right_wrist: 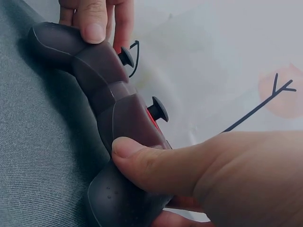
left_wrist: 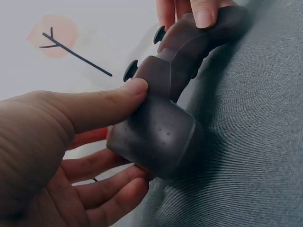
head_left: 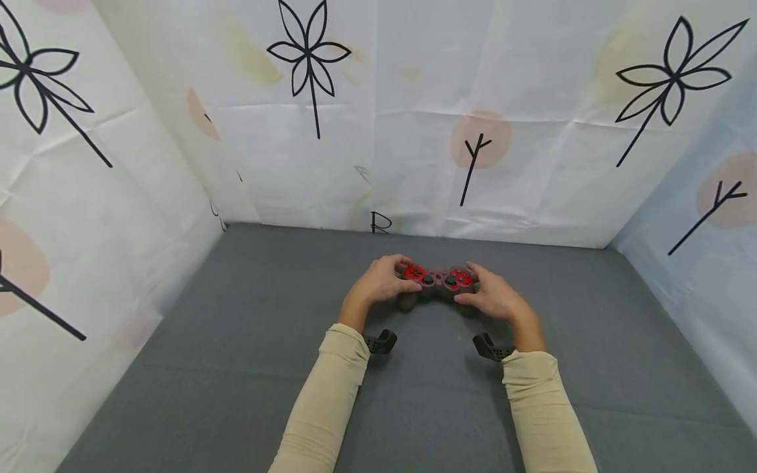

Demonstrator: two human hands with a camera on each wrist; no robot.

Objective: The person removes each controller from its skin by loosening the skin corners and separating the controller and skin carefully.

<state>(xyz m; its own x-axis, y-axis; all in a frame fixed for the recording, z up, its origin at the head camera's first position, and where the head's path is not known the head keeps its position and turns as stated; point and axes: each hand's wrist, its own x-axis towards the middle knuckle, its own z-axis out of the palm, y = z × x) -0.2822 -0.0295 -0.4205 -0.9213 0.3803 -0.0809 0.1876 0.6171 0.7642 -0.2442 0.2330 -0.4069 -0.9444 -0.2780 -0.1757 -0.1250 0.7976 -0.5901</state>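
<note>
A dark game controller (head_left: pixel 438 278) with red button areas and two black thumbsticks is held between both hands, near the far part of the grey surface. My left hand (head_left: pixel 384 280) grips its left end, thumb on the near edge and fingers round the far side. On the opposite end, my right hand (head_left: pixel 492 293) grips it the same way. In the left wrist view, the controller's dark grip (left_wrist: pixel 156 137) shows close to the cloth. The right wrist view shows the thumb pressed on the controller body (right_wrist: pixel 125 118); some right fingers are hidden behind it.
Grey cloth (head_left: pixel 260 368) covers the work surface. White fabric walls (head_left: pixel 414 177) printed with flowers and twigs rise at the back, left and right. Each wrist wears a black camera mount, the left mount (head_left: pixel 381 341) and the right mount (head_left: pixel 491 347).
</note>
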